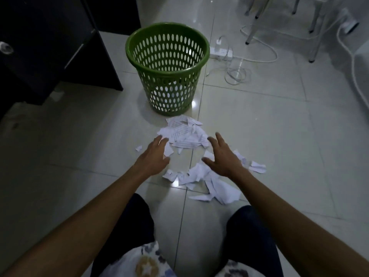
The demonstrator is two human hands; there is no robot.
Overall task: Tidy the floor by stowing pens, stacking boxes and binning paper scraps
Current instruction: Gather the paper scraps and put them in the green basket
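Observation:
Torn white paper scraps lie scattered on the tiled floor: one lined heap just in front of a green perforated plastic bin, another looser heap closer to me. My left hand hovers over the left side of the far heap, fingers spread, holding nothing. My right hand is held out flat between the two heaps, also with nothing in it. The bin stands upright. No pens or boxes are in view.
A dark cabinet stands at the left. A white power strip with coiled cables lies right of the bin. Metal chair legs stand at the back right. My knees in dark trousers are at the bottom.

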